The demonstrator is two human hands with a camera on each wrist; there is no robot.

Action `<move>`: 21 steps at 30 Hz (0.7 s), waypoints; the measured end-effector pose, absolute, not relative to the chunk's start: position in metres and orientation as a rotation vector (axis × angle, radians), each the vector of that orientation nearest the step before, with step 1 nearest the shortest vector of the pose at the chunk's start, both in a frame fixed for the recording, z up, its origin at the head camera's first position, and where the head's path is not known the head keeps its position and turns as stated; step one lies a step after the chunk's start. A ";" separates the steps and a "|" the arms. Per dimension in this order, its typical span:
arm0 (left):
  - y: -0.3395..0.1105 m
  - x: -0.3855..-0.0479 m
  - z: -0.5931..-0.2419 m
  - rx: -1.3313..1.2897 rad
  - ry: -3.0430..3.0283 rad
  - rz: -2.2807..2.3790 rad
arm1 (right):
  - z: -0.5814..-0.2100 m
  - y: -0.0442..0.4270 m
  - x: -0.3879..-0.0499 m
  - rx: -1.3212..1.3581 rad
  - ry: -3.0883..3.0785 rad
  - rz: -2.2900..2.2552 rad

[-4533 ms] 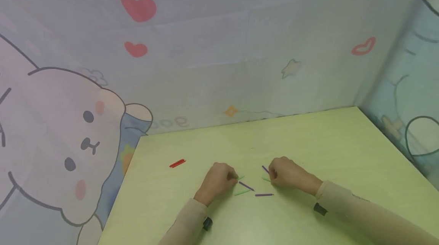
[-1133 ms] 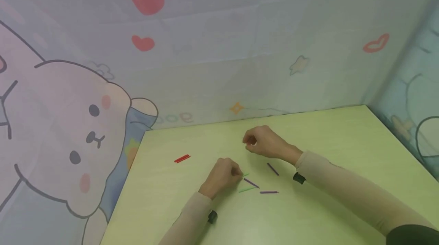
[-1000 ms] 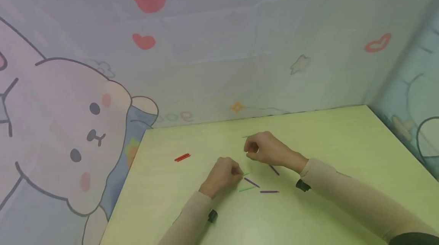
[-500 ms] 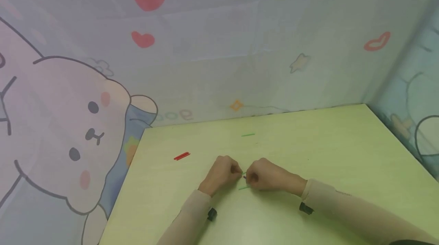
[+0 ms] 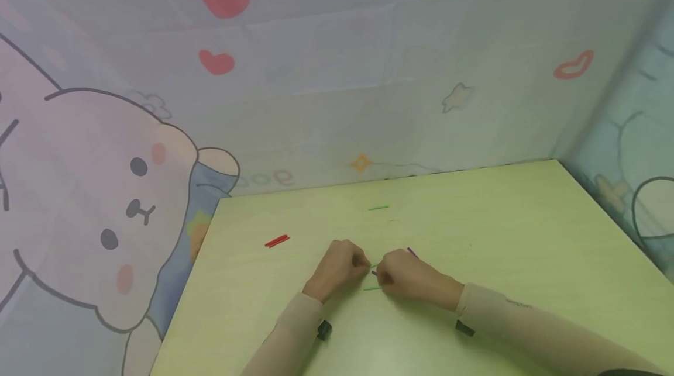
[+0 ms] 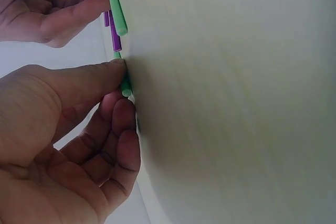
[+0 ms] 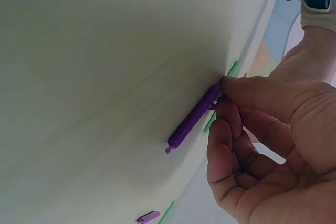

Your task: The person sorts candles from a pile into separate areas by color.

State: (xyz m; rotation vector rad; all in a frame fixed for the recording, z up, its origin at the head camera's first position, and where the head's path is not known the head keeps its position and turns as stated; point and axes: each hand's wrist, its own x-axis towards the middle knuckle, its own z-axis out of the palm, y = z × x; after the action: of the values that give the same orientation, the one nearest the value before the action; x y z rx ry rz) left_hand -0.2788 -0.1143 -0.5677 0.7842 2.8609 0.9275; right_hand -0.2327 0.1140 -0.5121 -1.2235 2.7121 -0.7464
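Observation:
My left hand (image 5: 339, 268) pinches a short green stick (image 6: 125, 85) between thumb and fingers, low over the table. Close to its right, my right hand (image 5: 416, 278) pinches the end of a purple stick (image 7: 194, 116) with a small nub at its tip. Part of another purple stick (image 6: 114, 38) shows between the two hands, near the right fingers. A second green stick (image 5: 372, 289) lies in front of the right hand, partly covered by it. Behind that hand, one end of a purple stick (image 5: 413, 253) shows.
Two red sticks (image 5: 277, 241) lie side by side at the left on the yellow-green table (image 5: 516, 247). Another green stick (image 5: 379, 207) lies alone toward the back. A patterned cloth backdrop (image 5: 316, 101) hangs behind the table.
My right hand has left a green stick at the back and come forward beside my left hand. The front purple stick no longer lies apart in view. My left hand has stayed nearly in place.

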 end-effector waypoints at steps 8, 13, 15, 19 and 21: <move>-0.105 -0.252 -0.517 0.710 2.823 0.950 | -0.508 0.108 -0.226 -1.200 2.790 -0.703; -0.105 -0.252 -0.519 0.756 2.857 0.927 | -0.506 0.106 -0.221 -1.182 2.832 -0.688; -0.106 -0.252 -0.520 0.774 2.859 0.931 | -0.506 0.106 -0.220 -1.186 2.846 -0.693; -0.106 -0.254 -0.521 0.766 2.856 0.932 | -0.506 0.106 -0.219 -1.184 2.848 -0.706; -0.105 -0.253 -0.517 0.730 2.842 0.933 | -0.507 0.107 -0.219 -1.178 2.837 -0.716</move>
State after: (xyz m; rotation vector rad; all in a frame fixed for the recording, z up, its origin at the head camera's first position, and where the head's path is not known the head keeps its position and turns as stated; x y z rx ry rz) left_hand -0.2527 -0.1045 -0.5170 0.7300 2.8418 0.9334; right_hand -0.2192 0.1066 -0.5069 -1.1783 2.8374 -0.7156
